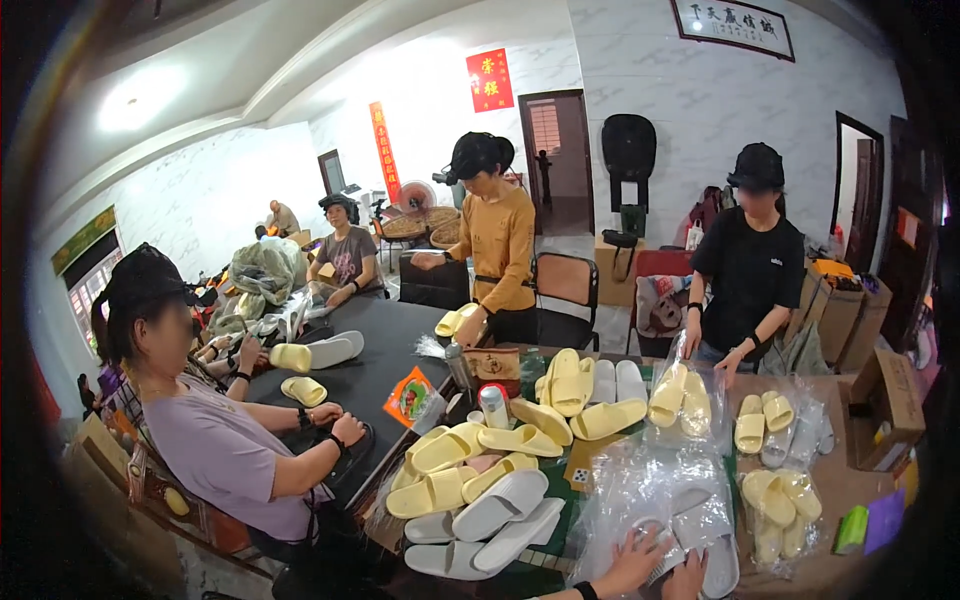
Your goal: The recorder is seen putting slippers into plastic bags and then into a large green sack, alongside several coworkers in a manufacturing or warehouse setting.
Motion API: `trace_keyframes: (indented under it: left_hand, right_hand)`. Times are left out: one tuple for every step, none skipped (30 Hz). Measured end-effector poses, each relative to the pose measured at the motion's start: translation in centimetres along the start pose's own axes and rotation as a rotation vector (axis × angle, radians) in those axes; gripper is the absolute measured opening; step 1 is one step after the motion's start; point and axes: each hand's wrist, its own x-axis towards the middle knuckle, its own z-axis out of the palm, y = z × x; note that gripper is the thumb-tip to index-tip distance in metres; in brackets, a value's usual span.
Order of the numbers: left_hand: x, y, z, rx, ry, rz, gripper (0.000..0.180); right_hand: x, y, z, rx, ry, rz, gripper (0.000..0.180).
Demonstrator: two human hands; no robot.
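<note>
At the lower edge, my left hand [632,560] lies with its fingers spread over a grey slipper at the mouth of a clear plastic bag [635,490]. Beside it, my right hand [686,577] has its fingers bent against the near part of a second grey slipper [718,568]. Clear film covers part of this pair, so where the bag's edge runs is hard to make out. Left of my hands lie loose grey slippers [500,520], with a heap of pale yellow slippers [450,447] behind them. Bagged yellow slippers [770,497] rest to the right.
An opened cardboard box [882,410] stands at the right, near a green roll [851,530] and a purple packet [884,520]. A spray can [493,408] stands behind the heap. Across the table, a person in black [750,250] handles bagged yellow slippers [680,398]; others work further left.
</note>
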Motion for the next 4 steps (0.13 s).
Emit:
trace_keyframes:
  left_hand:
    - [0.0,0.5,0.0,0.0,-0.004,-0.002,0.045]
    - [0.2,1.1,0.3,0.051,-0.04,-0.017,0.044]
    - [0.3,1.6,0.6,0.104,-0.076,-0.031,0.043]
    - [0.3,1.8,0.8,0.104,-0.078,-0.034,0.043]
  right_hand:
    - [0.0,0.0,0.5,0.003,-0.003,0.003,0.031]
    - [0.1,0.0,1.2,-0.004,0.029,0.015,0.033]
    - [0.4,0.0,1.9,-0.011,0.062,0.026,0.036]
    - [0.3,0.0,2.1,-0.008,0.059,0.026,0.036]
